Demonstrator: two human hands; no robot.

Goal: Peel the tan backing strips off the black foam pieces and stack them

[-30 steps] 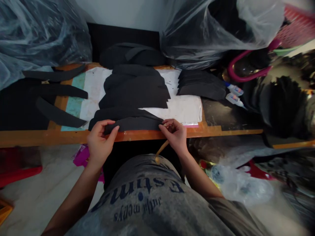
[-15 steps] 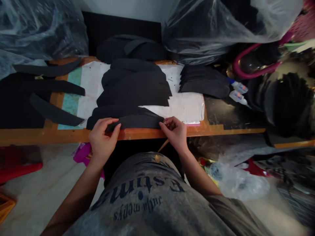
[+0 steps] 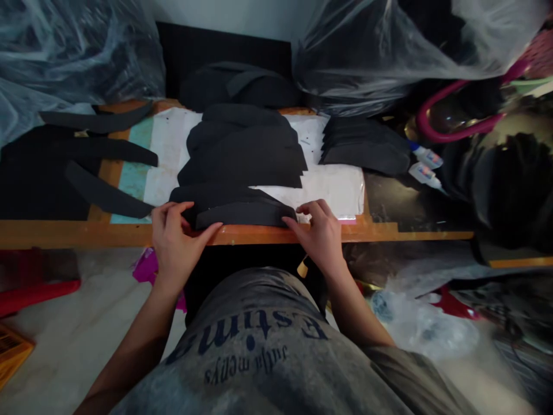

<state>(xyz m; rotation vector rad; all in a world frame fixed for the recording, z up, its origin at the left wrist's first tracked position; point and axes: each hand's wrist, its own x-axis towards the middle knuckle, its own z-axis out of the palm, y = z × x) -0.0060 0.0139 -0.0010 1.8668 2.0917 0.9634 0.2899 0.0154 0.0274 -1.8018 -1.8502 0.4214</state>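
Far left: 3 curved black pieces loose near the wooden bench edge, well apart from the work. Next, left hand: opened out since 0.5 s ago, when thumb and forefinger sat close together over the end of the narrow black strip; now thumb and fingers stand wide apart, nothing pinched, thumb tip at the strip's near edge, and the strip's left end shows bare. Strip itself lies along the front of the bench between both hands, over the near side of a wider black piece; from this angle cannot tell whether the 2 are stuck. Behind them, an overlapping pile on white paper. Right hand: fingers also looser than before, thumb and forefinger parted, thumb tip touching the strip's right end; a tan tip hangs below the palm, shifted rightward, and whether the hidden fingers grip it cannot be told. My reading: with both pinches eased, the strip is probably resting in place rather than being carried. Farther right: a fanned black stack, then 2 small bottles just beside it
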